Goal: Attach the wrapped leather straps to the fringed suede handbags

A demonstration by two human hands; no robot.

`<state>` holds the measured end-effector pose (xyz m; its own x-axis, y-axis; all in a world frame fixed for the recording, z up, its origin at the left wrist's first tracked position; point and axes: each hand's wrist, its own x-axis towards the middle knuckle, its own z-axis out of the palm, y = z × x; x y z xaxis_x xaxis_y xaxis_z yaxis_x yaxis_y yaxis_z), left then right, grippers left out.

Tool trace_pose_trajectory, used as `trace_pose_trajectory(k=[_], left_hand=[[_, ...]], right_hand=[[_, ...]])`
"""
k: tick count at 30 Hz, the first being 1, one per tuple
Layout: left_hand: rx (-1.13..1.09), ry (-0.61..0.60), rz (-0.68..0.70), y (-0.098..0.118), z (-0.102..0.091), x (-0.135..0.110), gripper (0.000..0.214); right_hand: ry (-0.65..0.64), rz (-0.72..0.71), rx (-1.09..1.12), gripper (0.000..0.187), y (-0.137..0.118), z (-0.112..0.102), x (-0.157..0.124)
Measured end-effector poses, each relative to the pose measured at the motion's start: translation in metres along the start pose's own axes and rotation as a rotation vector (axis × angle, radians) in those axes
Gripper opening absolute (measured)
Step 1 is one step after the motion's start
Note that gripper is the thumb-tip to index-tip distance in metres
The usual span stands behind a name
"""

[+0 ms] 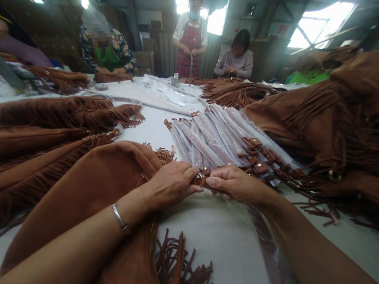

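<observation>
A brown suede bag [78,185] with fringe lies on the table under my left forearm. My left hand [169,183] pinches the bag's tab beside a gold metal ring [199,176]. On the other side of the ring, my right hand [237,183] grips the brown leather end of a strap, thumb pressed on top. The strap's plastic-wrapped length [266,245] seems to hang down beneath my right forearm. Whether strap and ring are joined is hidden by my fingers. A fringe tassel [181,269] spreads out near the bag's zipper.
Several plastic-wrapped straps [212,136] lie just beyond my hands on the white table [230,239]. Brown fringed bags are piled at left [45,149] and right [292,112]. Several co-workers, one in a red checked apron [190,41], are at the far side.
</observation>
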<state>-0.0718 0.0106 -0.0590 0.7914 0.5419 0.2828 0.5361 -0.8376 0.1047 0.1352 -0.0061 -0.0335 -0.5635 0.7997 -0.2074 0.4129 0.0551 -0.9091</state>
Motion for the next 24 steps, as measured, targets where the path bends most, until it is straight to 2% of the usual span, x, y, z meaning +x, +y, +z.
trace_pose_trajectory(k=[4,8,15,22,24], left_hand=[[-0.065,-0.010,0.111,0.001,-0.009,0.001,0.035],[0.019,0.032,0.198,0.002,-0.007,0.001,0.033],[0.036,0.008,0.190,0.001,-0.002,-0.003,0.031],[0.024,-0.016,0.130,-0.004,-0.006,-0.005,0.030],[0.040,-0.008,0.156,-0.004,-0.007,-0.006,0.033]], right_hand=[[-0.059,0.066,0.203,0.040,0.007,-0.007,-0.001],[-0.041,0.124,0.287,0.039,0.015,-0.009,0.002],[-0.116,0.091,0.190,0.042,0.010,-0.007,0.002],[-0.054,0.109,0.239,0.040,0.004,0.002,0.001],[-0.086,0.120,0.260,0.039,0.006,0.003,0.001]])
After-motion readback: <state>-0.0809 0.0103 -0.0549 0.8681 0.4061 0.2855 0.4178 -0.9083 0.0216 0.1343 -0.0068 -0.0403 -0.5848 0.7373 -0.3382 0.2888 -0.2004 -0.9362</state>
